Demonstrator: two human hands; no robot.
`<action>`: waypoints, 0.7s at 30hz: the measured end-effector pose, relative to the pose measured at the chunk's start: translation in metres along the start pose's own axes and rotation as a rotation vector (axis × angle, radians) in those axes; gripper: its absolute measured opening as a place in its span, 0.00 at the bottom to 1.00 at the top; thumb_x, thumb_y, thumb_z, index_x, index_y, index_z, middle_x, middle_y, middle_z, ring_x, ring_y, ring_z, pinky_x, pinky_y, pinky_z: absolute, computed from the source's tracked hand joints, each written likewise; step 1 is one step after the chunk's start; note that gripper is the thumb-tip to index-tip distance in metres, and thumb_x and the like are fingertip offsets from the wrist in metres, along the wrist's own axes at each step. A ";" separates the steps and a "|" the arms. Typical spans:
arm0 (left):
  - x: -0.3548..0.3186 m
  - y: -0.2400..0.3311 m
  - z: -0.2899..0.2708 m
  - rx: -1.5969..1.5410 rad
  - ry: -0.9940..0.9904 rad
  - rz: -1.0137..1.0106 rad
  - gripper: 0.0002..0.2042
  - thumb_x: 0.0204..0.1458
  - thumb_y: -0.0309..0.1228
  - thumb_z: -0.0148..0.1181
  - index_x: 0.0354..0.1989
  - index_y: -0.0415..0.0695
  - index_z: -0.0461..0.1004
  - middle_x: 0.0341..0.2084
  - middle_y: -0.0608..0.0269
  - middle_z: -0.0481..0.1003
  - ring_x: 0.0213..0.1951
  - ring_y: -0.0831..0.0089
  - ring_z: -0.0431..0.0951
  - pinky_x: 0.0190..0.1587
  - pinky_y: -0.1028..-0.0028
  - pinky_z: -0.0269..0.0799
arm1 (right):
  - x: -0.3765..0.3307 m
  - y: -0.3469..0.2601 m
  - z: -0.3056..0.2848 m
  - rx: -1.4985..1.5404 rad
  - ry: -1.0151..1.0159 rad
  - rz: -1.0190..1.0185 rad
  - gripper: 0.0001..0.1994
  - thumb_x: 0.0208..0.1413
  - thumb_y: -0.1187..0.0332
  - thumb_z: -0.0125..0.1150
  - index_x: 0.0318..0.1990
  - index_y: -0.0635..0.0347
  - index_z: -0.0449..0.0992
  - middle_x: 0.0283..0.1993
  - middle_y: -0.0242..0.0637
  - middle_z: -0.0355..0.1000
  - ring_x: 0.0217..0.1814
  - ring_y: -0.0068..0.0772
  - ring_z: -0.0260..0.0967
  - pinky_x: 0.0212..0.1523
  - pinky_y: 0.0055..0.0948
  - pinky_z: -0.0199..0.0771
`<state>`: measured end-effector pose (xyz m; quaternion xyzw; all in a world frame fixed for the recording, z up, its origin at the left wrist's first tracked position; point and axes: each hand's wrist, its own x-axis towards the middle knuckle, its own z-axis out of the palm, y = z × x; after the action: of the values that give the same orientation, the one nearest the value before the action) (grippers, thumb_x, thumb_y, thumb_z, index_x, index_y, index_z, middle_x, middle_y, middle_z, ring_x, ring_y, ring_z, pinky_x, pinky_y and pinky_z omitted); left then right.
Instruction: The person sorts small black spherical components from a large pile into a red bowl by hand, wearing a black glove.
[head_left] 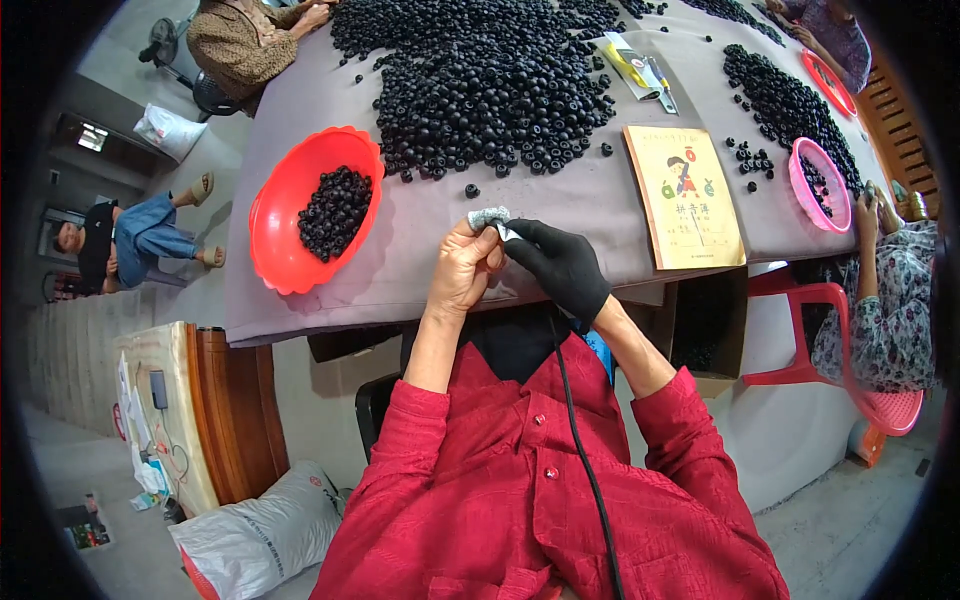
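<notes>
Head view: we look down on our two hands meeting at the near edge of a table (420, 270) covered in grey cloth. Our left hand (462, 268) is bare, its fingers pinched on a small silvery-grey pad (488, 217) that sits at the fingertips, just above the table edge. Our right hand (558, 265) wears a black glove; its thumb and forefinger close on the right end of the same pad, so both hands grip it together. We cannot tell whether anything else is tucked inside the pad.

Just left of the hands lies a red bowl (275, 235) with a scalloped rim, partly filled with black beads (335, 210). Beyond the hands a large heap (480, 80) of the same black beads spreads over the middle of the table, with one stray bead (471, 190) near the pad. To the right lies a yellow booklet (685, 195), and past it a pink bowl (800, 185) with a few beads, beside another bead pile (785, 100).

Our red sleeves (420, 440) fill the lower frame, and a black cord (580, 440) runs down our chest. Other people sit at the far left corner and along the right side on a red plastic chair (800, 340).
</notes>
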<state>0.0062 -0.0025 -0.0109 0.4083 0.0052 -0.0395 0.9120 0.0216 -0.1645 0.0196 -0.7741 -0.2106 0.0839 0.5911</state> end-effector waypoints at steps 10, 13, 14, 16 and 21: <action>0.000 -0.001 0.000 0.019 0.020 0.012 0.08 0.53 0.24 0.52 0.41 0.40 0.72 0.22 0.68 0.71 0.19 0.83 0.64 0.24 0.83 0.61 | 0.000 0.004 0.001 -0.036 0.019 -0.019 0.18 0.53 0.55 0.52 0.46 0.54 0.73 0.39 0.44 0.73 0.41 0.44 0.72 0.39 0.32 0.70; -0.001 -0.001 -0.001 0.038 0.013 0.014 0.08 0.53 0.24 0.52 0.41 0.40 0.72 0.22 0.68 0.70 0.19 0.83 0.64 0.24 0.83 0.60 | 0.000 0.002 0.000 -0.025 0.001 0.005 0.18 0.53 0.55 0.52 0.46 0.54 0.73 0.39 0.44 0.73 0.41 0.43 0.72 0.38 0.32 0.70; -0.001 -0.001 0.000 0.044 0.011 0.012 0.08 0.53 0.24 0.52 0.41 0.40 0.72 0.20 0.68 0.70 0.19 0.83 0.64 0.23 0.83 0.60 | 0.001 0.004 0.000 -0.043 -0.005 0.001 0.18 0.53 0.55 0.52 0.46 0.54 0.73 0.39 0.44 0.73 0.41 0.44 0.72 0.38 0.33 0.70; -0.002 -0.001 -0.001 0.051 0.008 0.010 0.08 0.53 0.24 0.52 0.40 0.40 0.72 0.19 0.68 0.70 0.19 0.83 0.64 0.23 0.83 0.60 | 0.001 0.005 0.000 -0.061 -0.010 -0.002 0.17 0.53 0.55 0.52 0.46 0.54 0.73 0.39 0.44 0.73 0.41 0.45 0.72 0.38 0.33 0.70; -0.001 -0.001 -0.001 0.132 0.011 0.045 0.07 0.53 0.25 0.53 0.39 0.39 0.72 0.15 0.69 0.68 0.17 0.83 0.63 0.22 0.83 0.59 | 0.001 0.006 0.000 -0.124 -0.023 -0.052 0.17 0.54 0.55 0.50 0.47 0.53 0.72 0.38 0.44 0.73 0.40 0.47 0.71 0.37 0.35 0.70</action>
<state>0.0049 -0.0029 -0.0123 0.4679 -0.0015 -0.0170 0.8836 0.0241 -0.1648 0.0140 -0.8025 -0.2421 0.0640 0.5415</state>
